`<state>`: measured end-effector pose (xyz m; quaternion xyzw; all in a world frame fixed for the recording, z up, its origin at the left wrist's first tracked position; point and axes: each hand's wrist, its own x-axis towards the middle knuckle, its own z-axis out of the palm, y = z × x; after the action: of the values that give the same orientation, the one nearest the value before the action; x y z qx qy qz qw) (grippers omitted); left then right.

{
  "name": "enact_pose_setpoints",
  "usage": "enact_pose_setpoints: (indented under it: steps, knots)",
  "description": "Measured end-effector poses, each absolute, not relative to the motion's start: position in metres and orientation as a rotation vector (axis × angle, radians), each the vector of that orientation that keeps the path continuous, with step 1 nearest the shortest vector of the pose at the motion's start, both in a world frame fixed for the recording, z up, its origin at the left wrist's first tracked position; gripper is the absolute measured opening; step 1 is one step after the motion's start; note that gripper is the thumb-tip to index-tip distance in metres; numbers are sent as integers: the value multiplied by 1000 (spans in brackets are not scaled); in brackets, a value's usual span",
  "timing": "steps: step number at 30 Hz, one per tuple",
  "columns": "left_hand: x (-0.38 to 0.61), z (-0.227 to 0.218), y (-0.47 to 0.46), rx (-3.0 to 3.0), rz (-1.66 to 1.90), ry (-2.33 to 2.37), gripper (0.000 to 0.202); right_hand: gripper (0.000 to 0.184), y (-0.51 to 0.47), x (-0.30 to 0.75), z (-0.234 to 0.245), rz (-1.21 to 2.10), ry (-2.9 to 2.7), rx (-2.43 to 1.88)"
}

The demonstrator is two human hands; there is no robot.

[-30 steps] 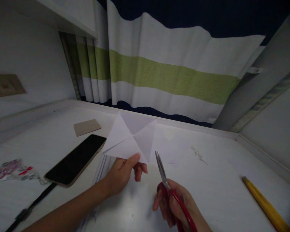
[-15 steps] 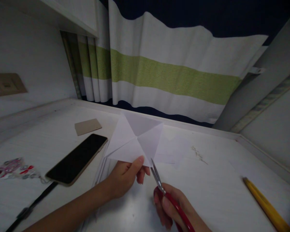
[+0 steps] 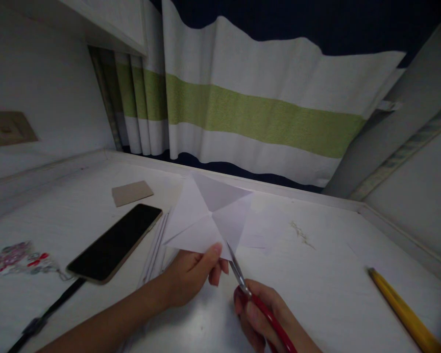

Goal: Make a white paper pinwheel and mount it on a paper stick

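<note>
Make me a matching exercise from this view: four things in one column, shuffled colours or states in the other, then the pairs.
1. scissors
2. folded paper
3. phone
4. curtain

A. hanging, with a green band
B. red-handled, in the right hand
C. black-faced, lying flat
D. white, held by the left hand

Pairs: 1-B; 2-D; 3-C; 4-A

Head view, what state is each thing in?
Paper: folded, flaps toward the centre.
Scissors: blades at the paper's near right corner, opening unclear.
Left hand: pinching the paper.
Right hand: gripping the scissors.
Phone: face up, screen dark.
Curtain: spread out, hanging in folds.
Card: lying flat.
</note>
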<state>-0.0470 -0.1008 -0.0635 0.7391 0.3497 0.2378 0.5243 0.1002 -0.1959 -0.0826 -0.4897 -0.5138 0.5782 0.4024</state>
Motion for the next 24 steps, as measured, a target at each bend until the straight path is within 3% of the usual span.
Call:
enact_pose_setpoints:
  steps: [11,24]
  knots:
    - [-49,-64,-100,1768,580,819,49,49,-194,99,-83,1520,-1258,-1153]
    - [-49,-66,-99,1784,595,782,48,54,-202,99,-71,1498,-1277,-1356]
